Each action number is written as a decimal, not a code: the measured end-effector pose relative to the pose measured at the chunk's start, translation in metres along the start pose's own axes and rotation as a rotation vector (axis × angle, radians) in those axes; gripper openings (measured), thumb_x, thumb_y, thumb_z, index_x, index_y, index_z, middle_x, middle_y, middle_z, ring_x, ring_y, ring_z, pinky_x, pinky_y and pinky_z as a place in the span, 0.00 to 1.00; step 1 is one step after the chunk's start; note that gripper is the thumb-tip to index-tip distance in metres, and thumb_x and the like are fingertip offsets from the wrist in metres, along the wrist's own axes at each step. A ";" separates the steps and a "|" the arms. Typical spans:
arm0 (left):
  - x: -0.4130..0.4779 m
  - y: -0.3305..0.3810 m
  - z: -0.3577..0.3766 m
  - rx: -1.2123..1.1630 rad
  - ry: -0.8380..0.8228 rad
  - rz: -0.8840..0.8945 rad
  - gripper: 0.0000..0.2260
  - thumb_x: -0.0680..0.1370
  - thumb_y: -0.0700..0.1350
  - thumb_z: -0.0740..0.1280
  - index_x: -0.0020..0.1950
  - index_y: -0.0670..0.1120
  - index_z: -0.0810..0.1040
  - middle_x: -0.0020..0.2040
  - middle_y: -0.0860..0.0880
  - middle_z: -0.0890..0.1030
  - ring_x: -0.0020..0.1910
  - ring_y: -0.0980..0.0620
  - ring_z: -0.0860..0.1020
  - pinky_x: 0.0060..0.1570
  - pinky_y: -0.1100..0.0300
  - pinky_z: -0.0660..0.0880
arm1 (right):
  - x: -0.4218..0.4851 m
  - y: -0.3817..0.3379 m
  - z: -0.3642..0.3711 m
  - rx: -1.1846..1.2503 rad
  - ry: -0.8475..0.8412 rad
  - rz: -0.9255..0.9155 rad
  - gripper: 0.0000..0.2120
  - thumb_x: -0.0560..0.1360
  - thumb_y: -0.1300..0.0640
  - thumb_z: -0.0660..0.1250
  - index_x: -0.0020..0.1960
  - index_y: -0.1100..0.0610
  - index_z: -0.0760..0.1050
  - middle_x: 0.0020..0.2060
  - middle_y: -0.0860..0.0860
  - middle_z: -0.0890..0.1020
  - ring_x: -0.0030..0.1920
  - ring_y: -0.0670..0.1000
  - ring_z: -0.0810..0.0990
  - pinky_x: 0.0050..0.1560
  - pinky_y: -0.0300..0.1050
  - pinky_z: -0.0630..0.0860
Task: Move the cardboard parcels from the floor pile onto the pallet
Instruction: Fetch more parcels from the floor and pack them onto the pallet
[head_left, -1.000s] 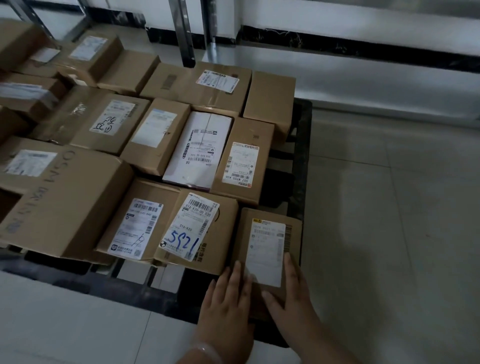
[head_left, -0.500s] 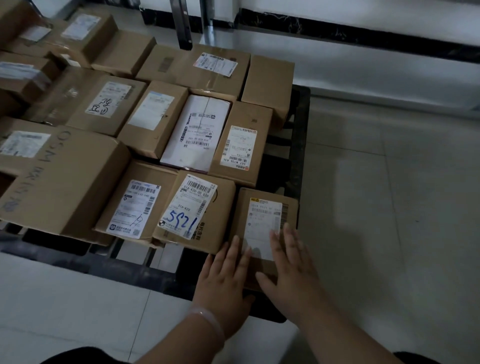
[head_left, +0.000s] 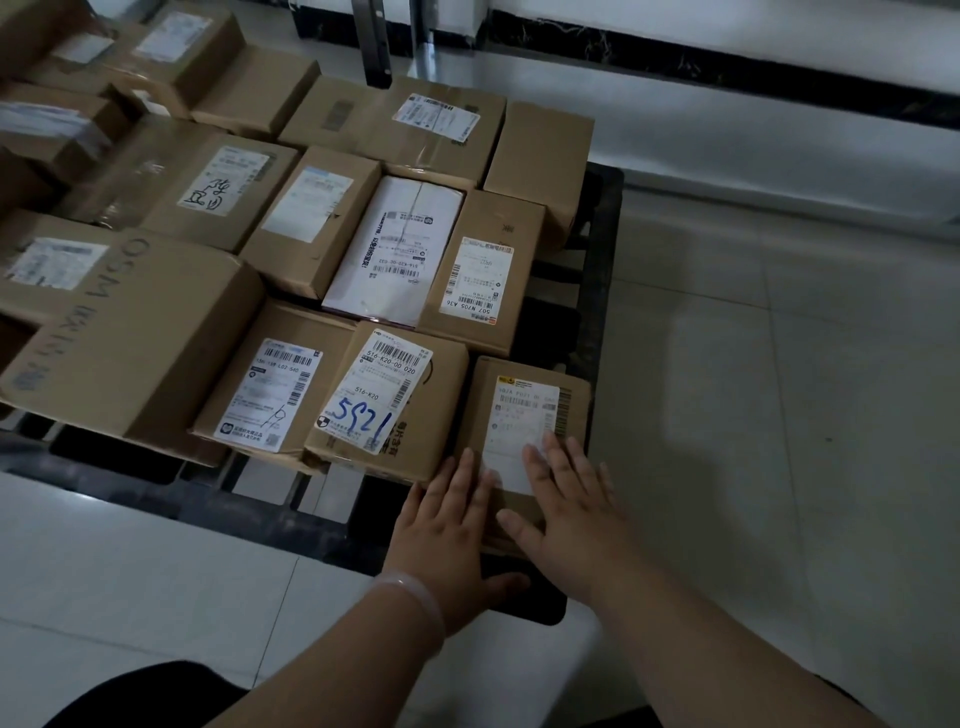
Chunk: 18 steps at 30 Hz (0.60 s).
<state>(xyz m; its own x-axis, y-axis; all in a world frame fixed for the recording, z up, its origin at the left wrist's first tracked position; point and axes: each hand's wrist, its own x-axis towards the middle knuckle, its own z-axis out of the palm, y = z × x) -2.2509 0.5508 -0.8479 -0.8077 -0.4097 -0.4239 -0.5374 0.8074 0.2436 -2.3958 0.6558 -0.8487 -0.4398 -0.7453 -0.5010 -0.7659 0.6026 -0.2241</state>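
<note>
Matt brown cardboard boxes (head_left: 130, 332) bearing smooth white paper labels (head_left: 374, 395); glossy clear tape (head_left: 127, 179) on some; dark matt pallet (head_left: 605, 260), apparently plastic; smooth, faintly glossy floor tiles (head_left: 779, 415); translucent wristband (head_left: 421, 597).

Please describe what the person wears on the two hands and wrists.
No sleeves or gloves are in view. The left hand has a thin, pale, translucent bracelet around its wrist. The right hand wears nothing; I see no rings or watch.

Pale glossy tile floor (head_left: 779, 364) is lying dim, catching one faint light patch. Beyond the floor a white wall (head_left: 753, 135) is rising, a dark marbled band (head_left: 675, 62) running along it. Metal posts (head_left: 371, 41) are standing at the floor's far edge.
</note>
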 end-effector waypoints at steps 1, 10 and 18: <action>-0.001 0.000 -0.001 -0.008 0.002 0.001 0.47 0.73 0.74 0.54 0.75 0.55 0.27 0.75 0.52 0.24 0.73 0.53 0.26 0.70 0.52 0.28 | -0.001 0.000 -0.001 0.003 0.005 -0.003 0.41 0.73 0.26 0.38 0.79 0.44 0.32 0.76 0.43 0.28 0.74 0.45 0.23 0.70 0.50 0.23; -0.003 -0.001 -0.046 -0.093 0.280 -0.079 0.41 0.70 0.77 0.43 0.66 0.63 0.18 0.71 0.57 0.20 0.71 0.56 0.24 0.73 0.50 0.40 | 0.000 -0.014 -0.043 0.110 0.249 -0.090 0.43 0.70 0.23 0.37 0.80 0.41 0.41 0.79 0.41 0.39 0.77 0.42 0.31 0.72 0.44 0.27; -0.020 -0.083 -0.091 -0.250 0.345 -0.566 0.45 0.65 0.80 0.48 0.76 0.65 0.32 0.79 0.53 0.31 0.78 0.47 0.36 0.75 0.41 0.41 | 0.020 -0.078 -0.084 -0.027 0.235 -0.375 0.43 0.69 0.19 0.42 0.77 0.35 0.33 0.76 0.40 0.28 0.74 0.42 0.24 0.68 0.44 0.21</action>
<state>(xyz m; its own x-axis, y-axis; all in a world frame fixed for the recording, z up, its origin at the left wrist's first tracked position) -2.2123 0.4527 -0.7803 -0.3969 -0.8820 -0.2541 -0.9035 0.3265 0.2778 -2.3843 0.5701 -0.7710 -0.2214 -0.9576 -0.1844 -0.9035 0.2726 -0.3309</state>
